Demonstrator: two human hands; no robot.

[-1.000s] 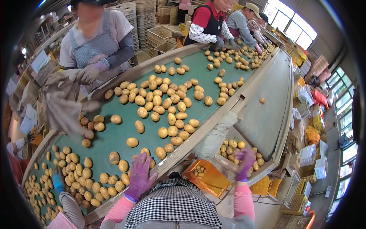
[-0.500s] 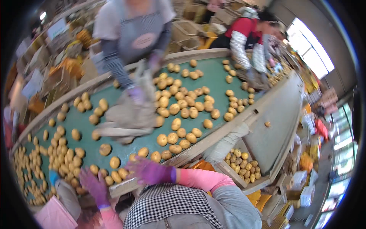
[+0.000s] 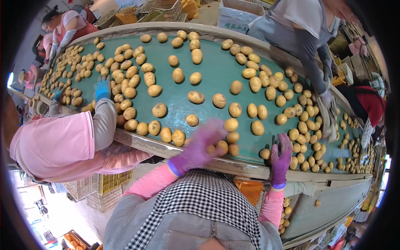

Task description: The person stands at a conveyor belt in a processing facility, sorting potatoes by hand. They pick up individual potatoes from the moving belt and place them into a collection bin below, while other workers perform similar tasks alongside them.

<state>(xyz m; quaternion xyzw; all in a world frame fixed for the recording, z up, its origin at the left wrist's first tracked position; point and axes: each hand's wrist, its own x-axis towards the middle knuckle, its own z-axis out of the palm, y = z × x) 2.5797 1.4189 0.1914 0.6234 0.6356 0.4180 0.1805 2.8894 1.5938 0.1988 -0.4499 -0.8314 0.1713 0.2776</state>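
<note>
My left hand (image 3: 202,143), in a purple glove with a blue cuff, is motion-blurred over the near edge of the green belt (image 3: 212,83), fingers apart, beside a few potatoes (image 3: 232,137). My right hand (image 3: 280,156), in a matching glove, is raised at the same rail (image 3: 246,165), fingers spread and empty, next to a single potato (image 3: 264,153). Many more potatoes (image 3: 195,97) lie scattered and clustered along the belt, densest to the right and far left. A checked apron covers my front.
A co-worker (image 3: 50,146) in pink works close on my left with blue gloves (image 3: 102,87). Opposite, another (image 3: 310,48) holds grey cloth (image 3: 328,121) over the belt; more people line it. A grey chute (image 3: 329,208) is lower right; crates (image 3: 104,196) stand below left; boxes (image 3: 237,14) stand behind.
My view has swung left, bringing the pink-clad co-worker into fuller view. My left hand has risen over the belt edge; my right hand, earlier angled across my front, is now upright at the right.
</note>
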